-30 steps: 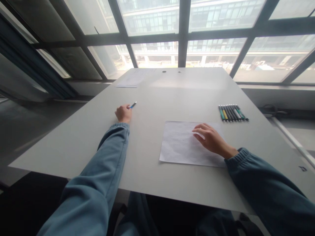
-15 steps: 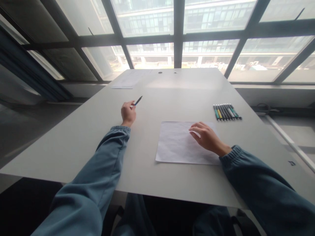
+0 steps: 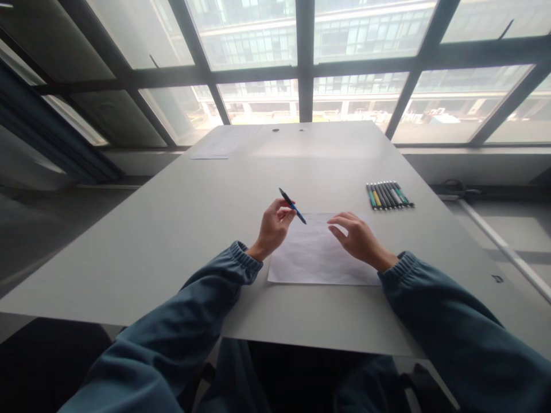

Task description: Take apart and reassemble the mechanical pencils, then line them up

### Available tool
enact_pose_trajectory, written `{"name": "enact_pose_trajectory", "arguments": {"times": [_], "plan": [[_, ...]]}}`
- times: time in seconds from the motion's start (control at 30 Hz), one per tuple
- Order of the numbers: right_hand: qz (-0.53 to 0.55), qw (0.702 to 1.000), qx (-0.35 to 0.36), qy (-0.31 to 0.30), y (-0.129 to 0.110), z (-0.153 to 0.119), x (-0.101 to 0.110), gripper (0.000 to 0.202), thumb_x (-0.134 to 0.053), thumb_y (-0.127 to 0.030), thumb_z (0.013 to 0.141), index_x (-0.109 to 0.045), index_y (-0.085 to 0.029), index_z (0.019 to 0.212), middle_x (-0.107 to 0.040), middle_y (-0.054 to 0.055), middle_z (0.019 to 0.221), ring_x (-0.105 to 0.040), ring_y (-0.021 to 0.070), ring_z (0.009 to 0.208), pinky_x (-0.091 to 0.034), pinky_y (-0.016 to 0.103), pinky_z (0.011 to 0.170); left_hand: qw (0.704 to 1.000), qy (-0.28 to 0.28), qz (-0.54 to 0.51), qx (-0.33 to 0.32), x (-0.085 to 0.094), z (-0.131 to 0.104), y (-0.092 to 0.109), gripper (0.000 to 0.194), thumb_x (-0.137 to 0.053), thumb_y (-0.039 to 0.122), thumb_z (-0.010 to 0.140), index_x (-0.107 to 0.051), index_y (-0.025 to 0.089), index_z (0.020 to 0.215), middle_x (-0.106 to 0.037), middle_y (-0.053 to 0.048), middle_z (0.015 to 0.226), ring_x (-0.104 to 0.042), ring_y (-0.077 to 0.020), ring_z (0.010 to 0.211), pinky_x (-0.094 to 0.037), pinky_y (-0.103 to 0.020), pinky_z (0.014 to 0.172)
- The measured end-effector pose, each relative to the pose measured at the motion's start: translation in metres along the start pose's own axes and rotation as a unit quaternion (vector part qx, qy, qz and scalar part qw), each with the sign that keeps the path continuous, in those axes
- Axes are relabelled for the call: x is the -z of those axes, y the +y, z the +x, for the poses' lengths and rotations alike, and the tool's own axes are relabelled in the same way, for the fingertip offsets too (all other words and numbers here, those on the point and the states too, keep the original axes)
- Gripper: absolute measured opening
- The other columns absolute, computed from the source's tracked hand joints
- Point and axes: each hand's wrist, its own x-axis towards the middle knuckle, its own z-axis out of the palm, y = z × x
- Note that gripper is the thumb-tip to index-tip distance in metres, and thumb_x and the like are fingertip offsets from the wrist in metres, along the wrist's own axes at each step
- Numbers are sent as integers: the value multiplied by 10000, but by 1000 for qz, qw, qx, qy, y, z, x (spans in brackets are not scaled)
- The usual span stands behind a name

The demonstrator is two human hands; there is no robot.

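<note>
A blue and black pen [image 3: 299,215] is pinched between the thumb and fingers of my left hand [image 3: 275,225]. It tilts, its lower end pointing right over the upper left part of a white sheet of paper [image 3: 314,267]. Over the right half of that sheet, my right hand [image 3: 359,235] hovers or rests with bent fingers and the thumb apart, holding nothing. Whether its fingertips touch the paper I cannot tell. Beyond my right hand, several pens [image 3: 390,195] lie side by side in a row, mostly black, with green, yellow and grey parts.
The white table [image 3: 172,252] stretches away toward large windows [image 3: 359,97]. More paper [image 3: 215,143] lies at its far left corner. Two small dark round spots sit near the far edge. A small dark mark [image 3: 497,279] is on the right side.
My left hand has moved right with the pen, from the bare table to the sheet's left edge. The pen now slants the other way. My right hand has barely moved.
</note>
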Motion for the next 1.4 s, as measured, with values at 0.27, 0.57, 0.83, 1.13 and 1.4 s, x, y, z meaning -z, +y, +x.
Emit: {"name": "enact_pose_trajectory", "arguments": {"times": [0.27,0.57,0.83,1.13,1.4], "plan": [[260,951,-161,-48,-7,-3,-8,322,-619,-453,944,-737,-174,1054,-745,57,804,-687,193,729,-538,320,678,994,-59,-87,38,-24,-29,15,245,-789,318,822,-649,177,966,-713,-64,987,-717,-204,939,-599,-385,900],[252,946,-205,12,3,-7,2,291,-733,-452,837,-764,-169,901,-709,47,695,-624,182,636,-487,303,599,998,-40,-32,42,-5,-23,12,293,-799,387,821,-713,175,1004,-745,-55,846,-750,-204,819,-617,-345,784],[222,953,-207,25,19,-16,4,311,-746,-473,825,-776,-176,912,-748,72,753,-666,211,673,-536,340,645,999,-40,18,17,8,-22,-2,253,-799,388,815,-753,169,932,-773,-72,866,-745,-202,800,-621,-354,807],[286,928,-235,33,11,-12,4,368,-787,-502,786,-764,-162,925,-733,66,741,-638,181,643,-508,310,601,978,-35,179,-97,13,-16,-1,144,-743,364,875,-749,223,901,-769,-43,870,-710,-186,753,-597,-349,767],[373,878,-294,52,2,-8,7,394,-790,-533,776,-747,-148,848,-690,50,668,-561,134,577,-442,269,531,948,-72,257,-172,13,-13,-3,118,-642,331,957,-683,223,937,-716,-37,869,-672,-181,805,-540,-327,776]]}}
